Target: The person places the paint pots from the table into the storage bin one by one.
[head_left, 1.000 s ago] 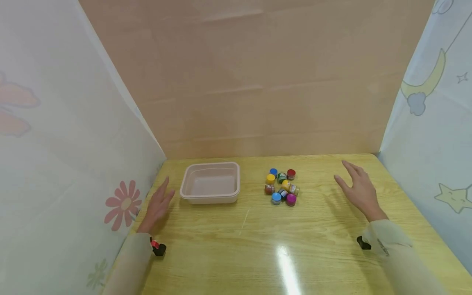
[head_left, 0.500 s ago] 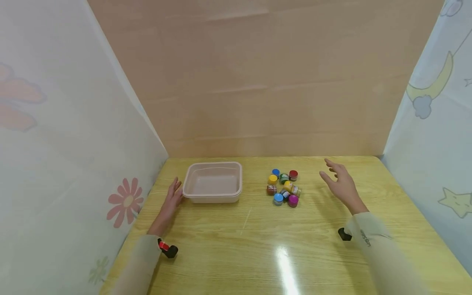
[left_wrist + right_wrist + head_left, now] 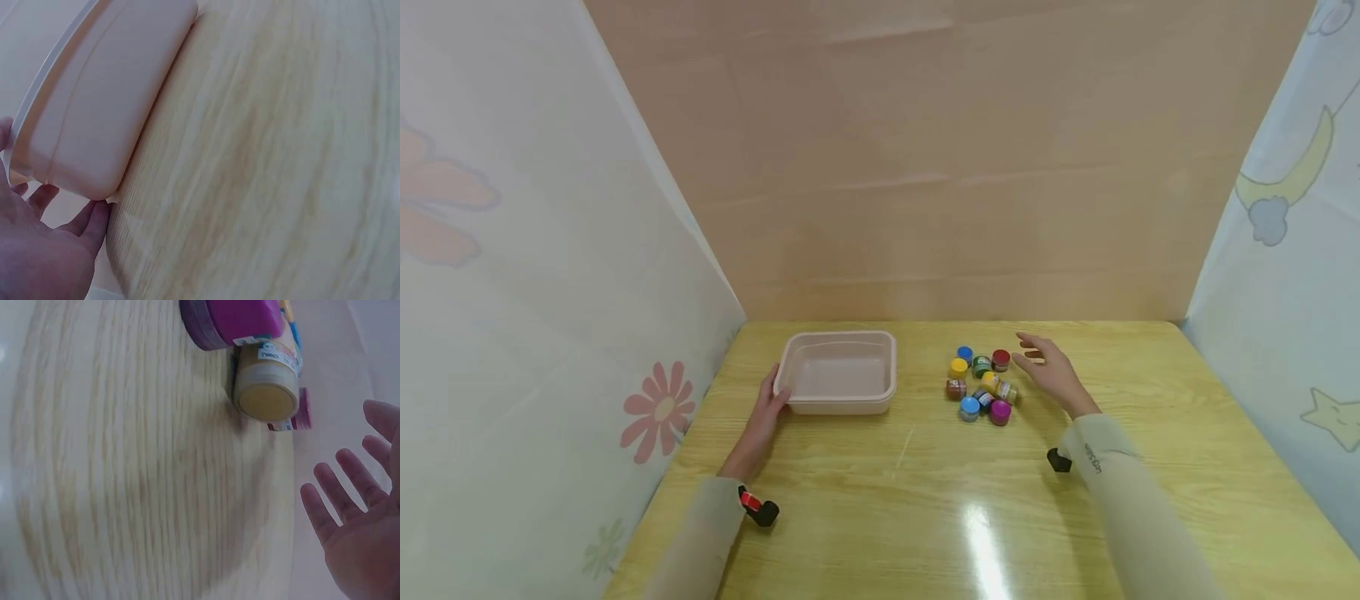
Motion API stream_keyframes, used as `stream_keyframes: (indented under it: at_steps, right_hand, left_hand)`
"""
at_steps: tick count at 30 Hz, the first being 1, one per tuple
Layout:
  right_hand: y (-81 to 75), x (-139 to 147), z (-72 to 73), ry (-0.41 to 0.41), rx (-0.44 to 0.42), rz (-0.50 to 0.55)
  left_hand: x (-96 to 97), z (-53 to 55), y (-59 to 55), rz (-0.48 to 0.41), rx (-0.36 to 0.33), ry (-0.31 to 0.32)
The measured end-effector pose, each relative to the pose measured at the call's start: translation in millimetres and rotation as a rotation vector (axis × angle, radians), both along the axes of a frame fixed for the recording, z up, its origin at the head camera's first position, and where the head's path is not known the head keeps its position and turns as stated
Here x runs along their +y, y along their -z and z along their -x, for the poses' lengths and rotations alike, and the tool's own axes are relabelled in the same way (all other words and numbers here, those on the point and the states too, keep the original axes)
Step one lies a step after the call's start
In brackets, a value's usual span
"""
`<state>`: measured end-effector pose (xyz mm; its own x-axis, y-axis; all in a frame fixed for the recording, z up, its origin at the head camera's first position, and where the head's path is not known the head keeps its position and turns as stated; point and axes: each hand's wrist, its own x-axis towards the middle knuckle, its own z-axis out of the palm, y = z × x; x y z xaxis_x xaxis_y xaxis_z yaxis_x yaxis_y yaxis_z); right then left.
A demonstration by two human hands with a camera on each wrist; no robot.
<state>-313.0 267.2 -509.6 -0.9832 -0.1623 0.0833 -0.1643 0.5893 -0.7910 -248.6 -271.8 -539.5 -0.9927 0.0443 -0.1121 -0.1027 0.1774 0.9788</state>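
In the head view my left hand (image 3: 767,410) holds the left end of a pale pink plastic tray (image 3: 842,408). The left wrist view shows the thumb over the tray's rim (image 3: 47,75) and fingers against the outer wall under it. My right hand (image 3: 1054,375) hovers just right of a cluster of small paint jars, its fingers loosely bent and holding nothing. Nearest to it are a red-lidded jar (image 3: 1001,359) and a lying jar with a yellow lid (image 3: 991,382). A purple-lidded jar (image 3: 244,319) shows large in the right wrist view, where the right fingers are spread.
Other jars include a light blue one (image 3: 969,407), a brown one (image 3: 956,389) and a green one (image 3: 982,365). The wooden table (image 3: 865,500) meets a brown backdrop (image 3: 955,208) behind, with patterned white sheets (image 3: 685,275) on both sides.
My left hand has moved right to the tray and taken hold of its left end. My right hand has moved left, close to the jars. The head view has shifted slightly.
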Motion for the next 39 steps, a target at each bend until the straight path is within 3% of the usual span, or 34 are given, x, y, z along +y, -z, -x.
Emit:
stream_keyframes:
  at_steps: [11, 22, 29, 39]
  right_hand:
    - [16.4, -17.5, 14.6, -0.016, -0.11, -0.03]
    - [16.6, -24.0, 17.2, 0.024, -0.106, -0.047]
    - [20.3, -22.8, 21.4, 0.032, -0.093, -0.076]
    - [21.6, -21.3, 22.1, 0.032, -0.083, -0.073]
  left_hand:
    - [19.5, -0.8, 4.1, -0.098, 0.015, 0.018]
    - [39.8, -7.4, 7.4, -0.085, 0.01, 0.026]
    - [50.7, -11.2, 9.2, -0.033, 0.005, 0.003]
    - [59.5, -14.7, 12.9, -0.045, 0.018, -0.01]
